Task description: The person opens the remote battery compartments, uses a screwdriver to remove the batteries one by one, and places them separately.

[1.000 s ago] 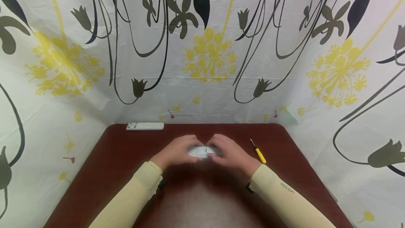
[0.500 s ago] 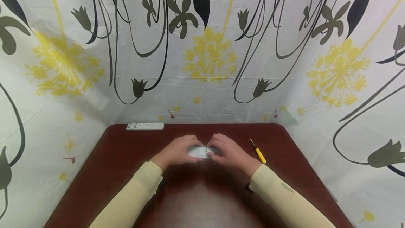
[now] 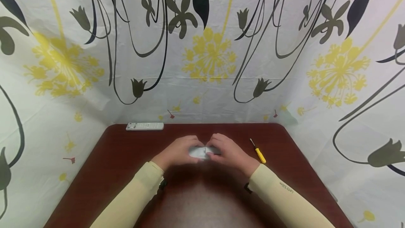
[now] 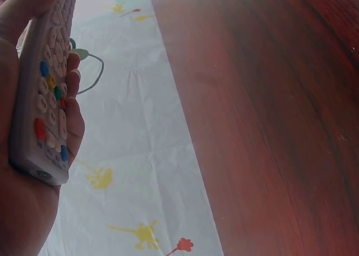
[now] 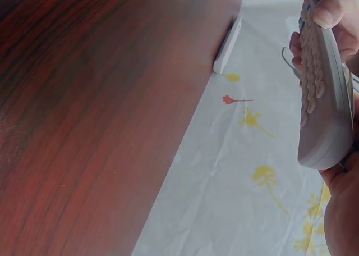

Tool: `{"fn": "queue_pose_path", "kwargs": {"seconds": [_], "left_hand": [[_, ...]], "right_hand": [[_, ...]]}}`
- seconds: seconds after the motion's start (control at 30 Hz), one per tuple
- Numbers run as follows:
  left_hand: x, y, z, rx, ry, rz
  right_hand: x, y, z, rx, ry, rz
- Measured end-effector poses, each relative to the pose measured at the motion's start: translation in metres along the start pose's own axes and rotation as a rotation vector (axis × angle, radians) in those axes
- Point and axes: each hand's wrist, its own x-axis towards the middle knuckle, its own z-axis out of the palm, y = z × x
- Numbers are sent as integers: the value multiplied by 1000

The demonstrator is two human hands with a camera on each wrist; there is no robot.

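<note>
A pale grey remote control (image 3: pixel 197 152) is held level between both hands above the table, its smooth back facing up in the head view. A thin seam crosses that back near the right thumb. My left hand (image 3: pixel 177 152) grips one end, fingers on the far edge and thumb on the near one. At the other end my right hand (image 3: pixel 232 152) holds on, its thumb pressed against the back by the seam. White and coloured buttons show on the remote's underside (image 4: pixel 53 93) in the left wrist view. Part of the back is hidden by fingers.
A second white remote control (image 3: pixel 145 126) lies at the table's back left edge. To the right rests a screwdriver (image 3: pixel 258 152) with a yellow handle. Flower-patterned sheeting (image 3: pixel 209 105) surrounds the dark red table (image 3: pixel 202 203) at the back and sides.
The right thumb has shifted slightly left along the remote control's back, and the dark seam looks a little thinner. Both hands keep their hold in nearly the same place.
</note>
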Motion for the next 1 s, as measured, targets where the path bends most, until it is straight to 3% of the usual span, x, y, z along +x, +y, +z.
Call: {"fn": "queue_pose_path", "kwargs": {"seconds": [0.37, 0.7, 1.0], "left_hand": [[-1, -2, 1, -10, 4, -12], [-2, 0, 1, -19, -12, -50], [-4, 0, -1, -13, -9, -48]], "right_hand": [[-2, 0, -2, -18, 32, 67], [-4, -1, -8, -76, 80, 223], [-5, 14, -16, -89, 79, 429]]}}
